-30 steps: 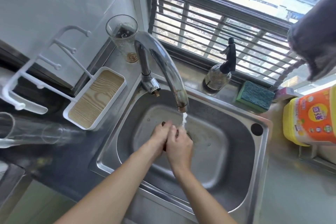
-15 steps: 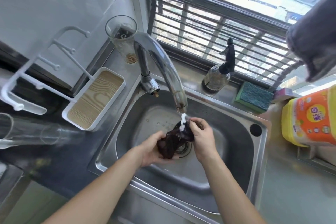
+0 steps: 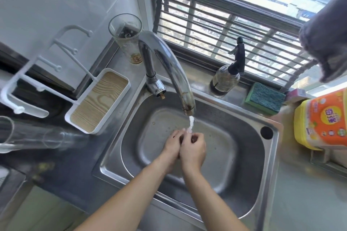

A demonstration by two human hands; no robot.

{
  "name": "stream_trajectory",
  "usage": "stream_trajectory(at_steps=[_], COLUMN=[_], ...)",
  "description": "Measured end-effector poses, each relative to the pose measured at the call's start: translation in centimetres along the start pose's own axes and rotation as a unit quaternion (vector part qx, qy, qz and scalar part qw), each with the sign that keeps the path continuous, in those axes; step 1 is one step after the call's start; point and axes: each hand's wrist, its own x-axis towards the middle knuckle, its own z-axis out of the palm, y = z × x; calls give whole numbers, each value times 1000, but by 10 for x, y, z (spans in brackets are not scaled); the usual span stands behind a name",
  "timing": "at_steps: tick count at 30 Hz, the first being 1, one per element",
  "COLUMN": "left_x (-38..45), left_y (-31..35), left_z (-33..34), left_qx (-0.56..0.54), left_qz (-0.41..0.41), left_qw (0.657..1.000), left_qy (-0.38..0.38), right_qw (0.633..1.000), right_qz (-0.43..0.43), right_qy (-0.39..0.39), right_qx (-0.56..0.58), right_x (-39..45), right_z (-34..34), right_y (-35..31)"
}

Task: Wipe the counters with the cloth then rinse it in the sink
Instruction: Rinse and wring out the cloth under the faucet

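Over the middle of the steel sink (image 3: 249, 180), my left hand (image 3: 171, 147) and my right hand (image 3: 193, 151) are pressed together under the running water from the curved faucet (image 3: 169, 65). Between the fingers only a dark sliver of the brown cloth (image 3: 194, 138) shows; both hands squeeze it, and most of it is hidden inside them. The water stream (image 3: 191, 126) lands on the fingertips.
A white tray with a wood-grain base (image 3: 99, 101) and a glass (image 3: 125, 37) stand left of the faucet. A spray bottle (image 3: 228, 76), a green sponge (image 3: 264, 98) and an orange detergent jug (image 3: 323, 120) line the back and right. A grey towel (image 3: 326, 30) hangs top right.
Half a second ago the hands were apart with the dark cloth stretched between them; now they have closed together, bunching the cloth inside them under the stream.
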Motion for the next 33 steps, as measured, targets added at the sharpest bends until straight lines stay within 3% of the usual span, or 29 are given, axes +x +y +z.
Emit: stream_trajectory(at_steps=[3, 5, 8, 10, 12, 15, 17, 22, 26, 29, 33], left_x=[-10, -5, 9, 12, 9, -8, -10, 5, -9, -7, 5], left_y=[-6, -4, 11, 14, 7, 2, 6, 17, 5, 4, 10], left_z=[5, -1, -15, -22, -17, -2, -1, -21, -10, -12, -29], left_qx=[18, 24, -9, 38, 83, 63, 68, 5, 45, 15, -85], left_qz=[-33, -47, -54, -29, -11, -20, -35, -13, -14, -32, -91], left_qw=[999, 998, 998, 998, 996, 997, 996, 1000, 997, 997, 992], left_qy=[-23, -19, 13, 32, 18, -30, -40, 10, -62, -62, -24], right_qw=[997, 997, 992, 980, 986, 998, 998, 982, 998, 992, 963], right_qz=[64, 54, -110, -184, -149, -15, 0, -169, -14, 95, 160], right_qy=[-25, -39, -49, -68, -45, -16, -16, -60, -39, -72, -167], right_qx=[-30, -42, -34, -42, -53, -53, -53, -64, -49, -30, 141], right_x=[40, 40, -6, -31, -15, 31, 34, -25, 27, 51, 52], right_z=[-3, -7, 1, 1, 4, -2, -3, 5, -1, -9, -26], right_y=[-6, -11, -7, -4, -4, -11, -13, -8, -9, -9, -5])
